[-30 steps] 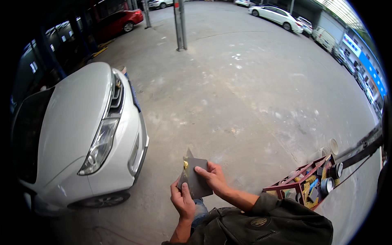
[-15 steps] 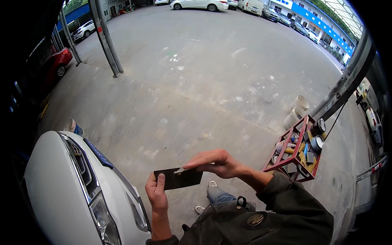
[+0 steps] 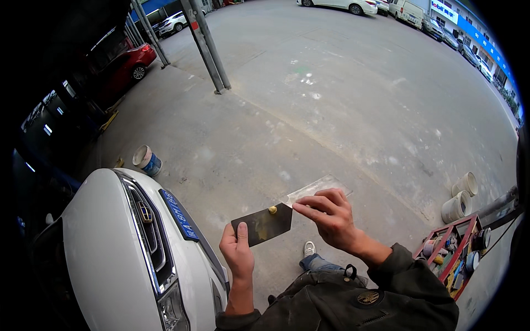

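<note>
In my left hand [image 3: 238, 251] is a dark, flat rectangular board [image 3: 258, 230], held at its left end with the thumb on top. A small dab of yellow putty [image 3: 272, 209] sits near its upper edge, and a faint yellowish smear marks the surface. My right hand [image 3: 335, 222] pinches a thin, pale, flat putty scraper [image 3: 317, 188], which extends behind the fingers. One corner of the scraper is close to the board's upper right corner; whether they touch I cannot tell.
A white car's front [image 3: 105, 231] stands close on the left, with a bucket [image 3: 147, 160] beyond it. On the right are a red metal cart [image 3: 436, 243] of cans and tools and two pale buckets [image 3: 457, 207]. A steel post [image 3: 207, 49] rises ahead.
My view has turned left. The scraper has come off the board to its right, showing its flat face. The yellow dab now stands at the board's upper edge.
</note>
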`<control>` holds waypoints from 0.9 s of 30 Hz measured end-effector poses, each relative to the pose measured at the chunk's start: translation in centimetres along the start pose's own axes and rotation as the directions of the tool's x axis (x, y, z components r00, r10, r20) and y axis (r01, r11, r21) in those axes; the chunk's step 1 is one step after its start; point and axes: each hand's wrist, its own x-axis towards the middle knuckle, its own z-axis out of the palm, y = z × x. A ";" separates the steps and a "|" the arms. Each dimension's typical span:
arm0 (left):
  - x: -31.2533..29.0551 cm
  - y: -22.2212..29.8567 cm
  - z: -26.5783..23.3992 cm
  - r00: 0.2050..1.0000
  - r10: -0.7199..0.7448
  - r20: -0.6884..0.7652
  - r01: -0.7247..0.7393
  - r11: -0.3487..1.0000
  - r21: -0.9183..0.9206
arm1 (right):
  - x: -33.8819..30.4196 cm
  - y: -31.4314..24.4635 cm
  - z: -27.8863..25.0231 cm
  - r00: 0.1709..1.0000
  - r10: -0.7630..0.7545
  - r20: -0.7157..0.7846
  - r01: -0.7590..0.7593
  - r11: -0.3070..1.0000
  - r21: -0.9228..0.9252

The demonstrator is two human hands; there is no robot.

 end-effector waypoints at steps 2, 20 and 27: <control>3.3 -0.2 2.3 1.000 -0.011 -0.022 0.008 0.990 -0.141 | 2.2 1.4 2.1 0.998 -0.066 -0.005 0.066 0.997 0.029; 33.2 -7.7 8.3 0.971 -0.020 -0.236 -0.030 0.978 -0.208 | 20.5 19.8 24.4 0.986 -0.133 0.098 0.112 0.975 0.192; 49.6 -9.1 6.0 0.967 0.060 -0.249 -0.096 0.986 -0.133 | 32.6 25.0 34.2 0.986 -0.149 0.071 0.132 0.971 0.200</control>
